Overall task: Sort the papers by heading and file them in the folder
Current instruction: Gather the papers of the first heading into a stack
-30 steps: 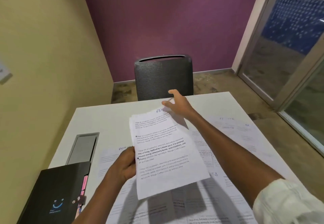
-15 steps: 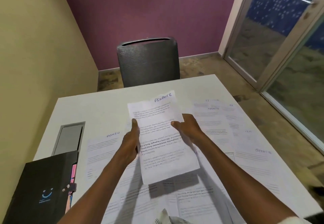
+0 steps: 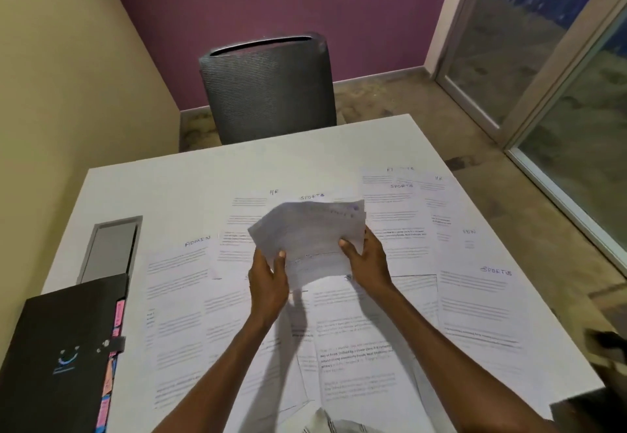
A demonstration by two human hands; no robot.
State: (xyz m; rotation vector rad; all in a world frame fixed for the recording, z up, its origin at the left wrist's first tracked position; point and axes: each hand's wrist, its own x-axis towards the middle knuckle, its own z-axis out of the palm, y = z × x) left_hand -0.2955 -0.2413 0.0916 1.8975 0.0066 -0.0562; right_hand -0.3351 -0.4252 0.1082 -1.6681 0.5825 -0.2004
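Head view: both hands hold one sheet of paper (image 3: 307,242) up above the middle of the white bench (image 3: 163,185). The left hand (image 3: 268,280) pinches the sheet's lower left edge, thumb on the near face, and the right hand (image 3: 368,258) pinches its right edge the same way; the hands are apart, one at each side. The sheet is tilted and blurred, so its heading cannot be read

Under and around it, loose papers (image 3: 353,341) lie flat and overlapping across most of the bench. Handwritten headings show on some: ADMIN (image 3: 197,241) at the left, HR (image 3: 273,192) and SPORTS (image 3: 312,196) just beyond the held sheet, another SPORTS (image 3: 496,270) near the right edge. More sheets lie at the far right; their headings are faint

A black folder (image 3: 64,347) lies at the near left corner of the bench, closed, with pink tabs (image 3: 118,314) showing along its right edge. Just beyond it a grey hatch (image 3: 112,249) is set into the bench top. A dark chair (image 3: 268,90) stands at the far side of the bench
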